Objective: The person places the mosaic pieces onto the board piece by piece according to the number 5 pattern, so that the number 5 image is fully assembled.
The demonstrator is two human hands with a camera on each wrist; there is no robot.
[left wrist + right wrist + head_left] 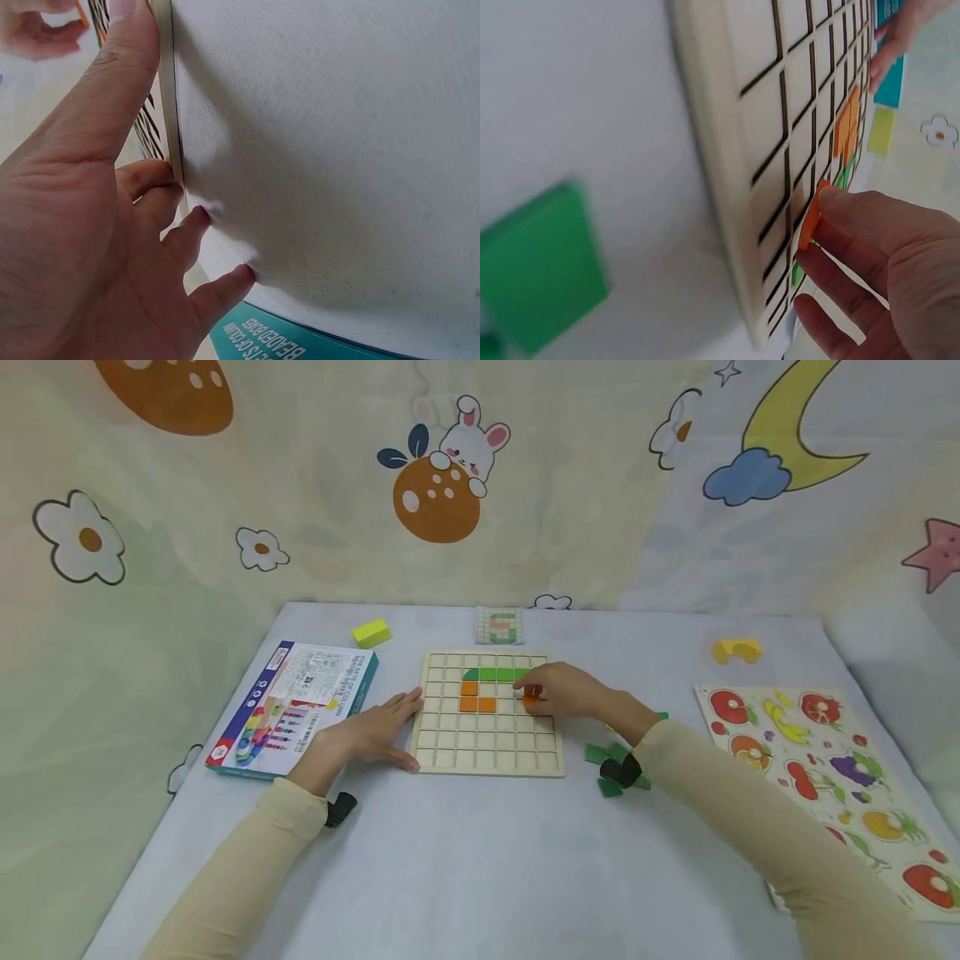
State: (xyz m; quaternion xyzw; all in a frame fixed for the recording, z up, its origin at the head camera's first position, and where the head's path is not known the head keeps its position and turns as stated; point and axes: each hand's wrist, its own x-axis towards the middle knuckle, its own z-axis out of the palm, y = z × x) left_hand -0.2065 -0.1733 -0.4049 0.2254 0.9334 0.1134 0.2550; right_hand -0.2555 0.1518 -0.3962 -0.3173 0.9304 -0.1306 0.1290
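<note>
A pale square grid board [487, 762] lies on the table in the head view. My right hand [566, 690] is over its right side, and in the right wrist view the thumb and fingers pinch an orange tile [811, 217] at the grid. Green tiles [487, 674] form a row in the upper part of the board, with orange tiles [468, 703] below their left end. At the board's left edge, my left hand [372, 731] rests with fingers spread, thumb by the lower left corner.
Loose green tiles [597, 753] lie right of the board, partly under my right wrist. Behind the board is a small pattern card [499, 625]. A box [307, 685] and yellow block [371, 633] stand left; a yellow arch block [737, 650] and fruit puzzle board [821, 739] are right.
</note>
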